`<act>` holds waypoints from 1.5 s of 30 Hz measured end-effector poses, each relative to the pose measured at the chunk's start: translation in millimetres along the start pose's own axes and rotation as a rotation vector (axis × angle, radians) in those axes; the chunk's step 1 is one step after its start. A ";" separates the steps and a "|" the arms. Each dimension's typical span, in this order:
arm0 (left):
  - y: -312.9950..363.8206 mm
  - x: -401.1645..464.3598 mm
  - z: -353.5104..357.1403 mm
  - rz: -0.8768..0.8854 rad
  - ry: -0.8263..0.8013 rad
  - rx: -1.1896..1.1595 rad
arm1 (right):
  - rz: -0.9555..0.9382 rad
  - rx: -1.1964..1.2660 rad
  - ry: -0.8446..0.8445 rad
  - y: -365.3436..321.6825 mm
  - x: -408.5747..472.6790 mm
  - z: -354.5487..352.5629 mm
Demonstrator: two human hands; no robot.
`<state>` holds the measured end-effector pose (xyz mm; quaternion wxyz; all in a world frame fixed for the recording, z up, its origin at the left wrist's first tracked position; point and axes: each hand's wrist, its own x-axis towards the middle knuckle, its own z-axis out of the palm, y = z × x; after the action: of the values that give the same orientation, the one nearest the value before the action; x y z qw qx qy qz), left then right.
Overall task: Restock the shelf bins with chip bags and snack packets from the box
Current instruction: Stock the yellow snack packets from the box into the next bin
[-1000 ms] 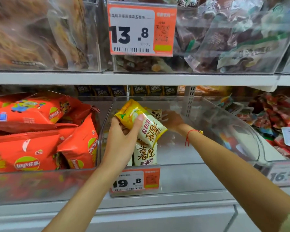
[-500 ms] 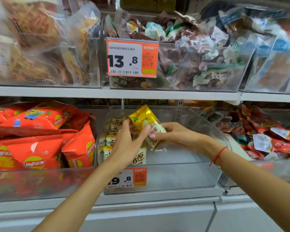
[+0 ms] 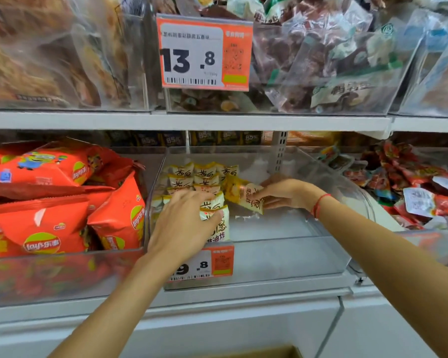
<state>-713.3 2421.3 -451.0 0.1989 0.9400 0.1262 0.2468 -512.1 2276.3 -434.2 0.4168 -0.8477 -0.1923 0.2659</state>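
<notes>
The right hand (image 3: 282, 193) reaches into the clear middle bin (image 3: 321, 254) and pinches a small yellow-and-white snack packet (image 3: 246, 196) by its lower end, thumb under, fingertips on top. The packet hangs tilted just above the bin floor, right beside the rows already stacked at the bin's left. A red string sits on that wrist.

The left hand (image 3: 184, 223) lies spread over the near packets of that stack (image 3: 202, 182), fingers fairly straight, thumb against the front packet, pressing the rows together rather than gripping any one.

These packets look light, puffed and soft, with slick foil skins; I judge they will slide against each other and topple if let go. The crimped seam at either end seems the safest place to hold, since squeezing the belly could crush the contents. Standing the new packet upright against the stack, with the left hand bracing it, looks the sensible way to set it.

The right half of the bin is still bare. In the left bin lie big orange chip bags (image 3: 62, 202); the right bin (image 3: 424, 192) holds red packets. An orange price tag (image 3: 204, 264) hangs on the middle bin's front, a larger one (image 3: 204, 52) on the shelf above. A corner of the cardboard box (image 3: 274, 353) shows at the near edge.
</notes>
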 end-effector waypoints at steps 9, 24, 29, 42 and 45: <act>1.1 -1.8 0.6 -0.017 0.035 -0.001 | -0.440 -0.271 0.215 -13.0 21.5 16.8; 3.7 -2.2 0.1 -0.012 0.046 0.010 | -0.249 -0.419 0.334 -8.9 42.8 44.0; 2.9 -2.6 0.6 0.005 0.057 0.034 | -0.145 -0.360 0.171 -5.9 34.3 37.6; 19.0 -60.4 -27.3 0.284 0.378 0.006 | -0.666 -0.755 0.272 6.7 -188.4 61.1; 8.6 -108.1 -36.1 0.291 0.324 0.057 | -0.602 -0.926 0.181 23.1 -209.6 87.0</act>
<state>-822.2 2388.7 -463.1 0.1118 0.9016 0.0263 0.4170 -727.3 2200.6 -436.5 0.0731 -0.8694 -0.4861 -0.0508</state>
